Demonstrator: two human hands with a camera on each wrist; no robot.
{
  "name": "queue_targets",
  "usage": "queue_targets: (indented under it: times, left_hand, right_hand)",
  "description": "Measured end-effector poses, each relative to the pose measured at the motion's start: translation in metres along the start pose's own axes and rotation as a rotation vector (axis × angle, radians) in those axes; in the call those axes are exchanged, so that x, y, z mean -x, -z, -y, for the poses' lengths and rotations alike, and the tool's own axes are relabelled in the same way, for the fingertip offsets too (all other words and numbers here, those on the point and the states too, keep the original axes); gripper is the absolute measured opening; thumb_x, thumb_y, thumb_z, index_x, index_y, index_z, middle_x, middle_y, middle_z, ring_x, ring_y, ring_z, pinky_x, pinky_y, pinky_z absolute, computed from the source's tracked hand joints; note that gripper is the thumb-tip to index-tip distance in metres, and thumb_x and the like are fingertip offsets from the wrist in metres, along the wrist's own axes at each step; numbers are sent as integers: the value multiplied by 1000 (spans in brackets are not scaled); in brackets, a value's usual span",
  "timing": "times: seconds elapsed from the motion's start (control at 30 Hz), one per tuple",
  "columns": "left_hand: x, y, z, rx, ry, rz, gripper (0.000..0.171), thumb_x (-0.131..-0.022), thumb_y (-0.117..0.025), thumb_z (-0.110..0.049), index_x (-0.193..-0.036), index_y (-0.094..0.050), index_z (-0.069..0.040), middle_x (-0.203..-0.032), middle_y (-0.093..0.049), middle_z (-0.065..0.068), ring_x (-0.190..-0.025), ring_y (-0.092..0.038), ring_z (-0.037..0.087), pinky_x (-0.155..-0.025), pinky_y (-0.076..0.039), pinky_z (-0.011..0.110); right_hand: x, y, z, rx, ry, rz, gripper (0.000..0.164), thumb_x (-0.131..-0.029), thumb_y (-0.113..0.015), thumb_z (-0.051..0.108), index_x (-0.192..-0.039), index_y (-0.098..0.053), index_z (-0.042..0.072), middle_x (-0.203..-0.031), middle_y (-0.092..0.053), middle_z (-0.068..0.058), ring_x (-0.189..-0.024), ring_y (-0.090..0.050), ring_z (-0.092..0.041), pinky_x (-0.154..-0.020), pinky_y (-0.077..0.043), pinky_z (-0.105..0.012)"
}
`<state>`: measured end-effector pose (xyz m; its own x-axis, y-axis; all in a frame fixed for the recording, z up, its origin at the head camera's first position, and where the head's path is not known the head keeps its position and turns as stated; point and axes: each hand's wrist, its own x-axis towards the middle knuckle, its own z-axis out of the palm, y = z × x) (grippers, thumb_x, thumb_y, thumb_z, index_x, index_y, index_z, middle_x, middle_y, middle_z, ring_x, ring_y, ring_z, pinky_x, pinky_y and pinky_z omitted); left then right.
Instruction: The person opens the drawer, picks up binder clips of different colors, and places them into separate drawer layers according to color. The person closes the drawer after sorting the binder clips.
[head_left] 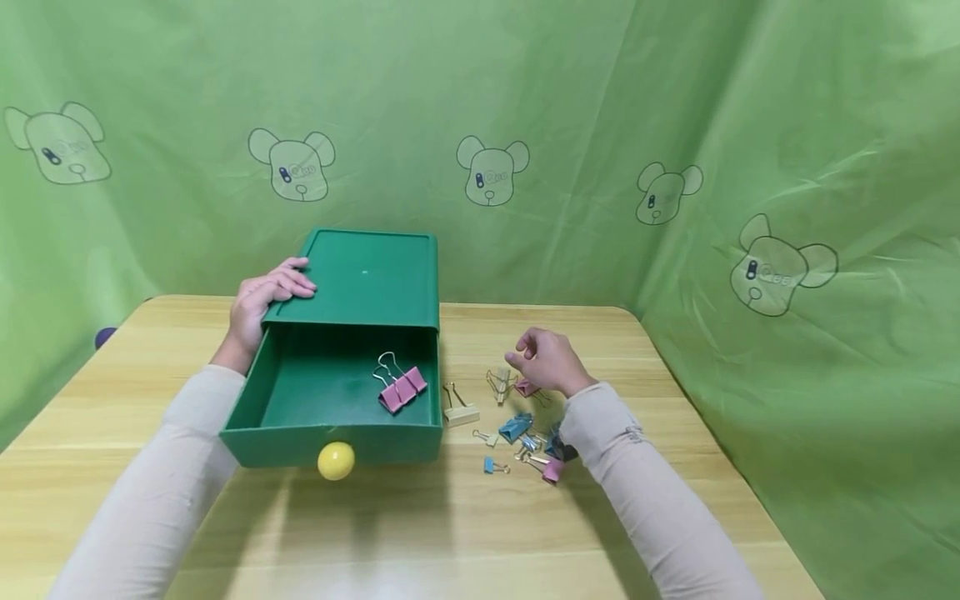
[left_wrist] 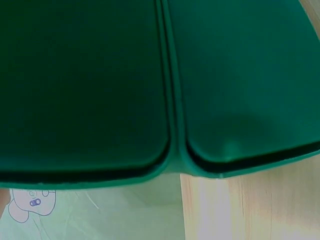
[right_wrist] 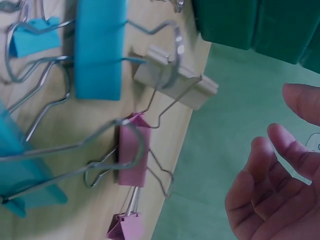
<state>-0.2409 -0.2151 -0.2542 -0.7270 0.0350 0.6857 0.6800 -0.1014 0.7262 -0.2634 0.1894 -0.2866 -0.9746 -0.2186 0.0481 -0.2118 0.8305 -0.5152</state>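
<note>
My left hand (head_left: 272,302) rests on the upper left edge of a green plastic drawer box (head_left: 371,279), fingers lying over its top. Its drawer (head_left: 307,392) is pulled out toward me and has a yellow round knob (head_left: 336,461). One pink binder clip (head_left: 402,389) lies inside, near the right wall. Over the loose clips to the right hovers my right hand (head_left: 551,360), fingers loosely bent and holding nothing. Nearest below it are a pink clip (head_left: 527,387) and a cream clip (head_left: 502,385). In the right wrist view, its fingers (right_wrist: 240,190) are apart from the clips.
Several blue clips (head_left: 516,427), another pink clip (head_left: 552,472) and a small cream clip (head_left: 489,437) are scattered on the wooden table (head_left: 510,542). A larger cream clip (head_left: 461,414) lies close to the drawer's right side. Green cloth (head_left: 555,100) hangs behind and at the right.
</note>
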Motion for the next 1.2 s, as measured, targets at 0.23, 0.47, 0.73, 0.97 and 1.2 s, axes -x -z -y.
queue_targets:
  times: [0.23, 0.47, 0.73, 0.97, 1.2]
  left_hand:
    - [-2, 1, 4, 2, -8, 4, 52, -83, -28, 14, -76, -75, -6, -86, -71, -3, -118, -52, 22, -108, -29, 32]
    - [-2, 1, 4, 6, -9, 6, 52, -84, -28, 13, -76, -76, -6, -86, -72, -3, -117, -52, 22, -108, -29, 32]
    - [-2, 1, 4, -2, -5, 6, 51, -84, -28, 13, -77, -75, -5, -86, -71, -3, -118, -51, 21, -108, -29, 32]
    - [-1, 1, 4, -1, -3, 3, 51, -84, -28, 13, -76, -75, -5, -86, -71, -3, -117, -52, 20, -108, -29, 32]
    - [0, 2, 4, 3, -5, 7, 52, -84, -27, 13, -77, -76, -5, -87, -71, -3, -118, -52, 21, -108, -29, 32]
  right_hand:
    - [-1, -2, -9, -16, -54, 96, 30, -92, -68, 26, -105, -58, 1, -88, -60, -10, -70, -66, -23, -77, -49, -40]
    - [-2, -4, -22, 28, -53, 146, 32, -92, -68, 26, -106, -58, 0, -83, -64, -8, -74, -63, -23, -75, -50, -41]
    - [-1, -5, -30, 100, -55, 165, 39, -92, -67, 30, -113, -59, -2, -99, -62, -15, -92, -59, -30, -82, -50, -45]
    - [-4, -9, -37, 161, -14, 199, 46, -91, -68, 28, -123, -59, -4, -117, -63, -25, -110, -58, -40, -98, -44, -51]
    - [-5, -14, -45, 109, -67, 295, 51, -91, -67, 24, -133, -54, -3, -125, -61, -22, -118, -54, -40, -103, -40, -51]
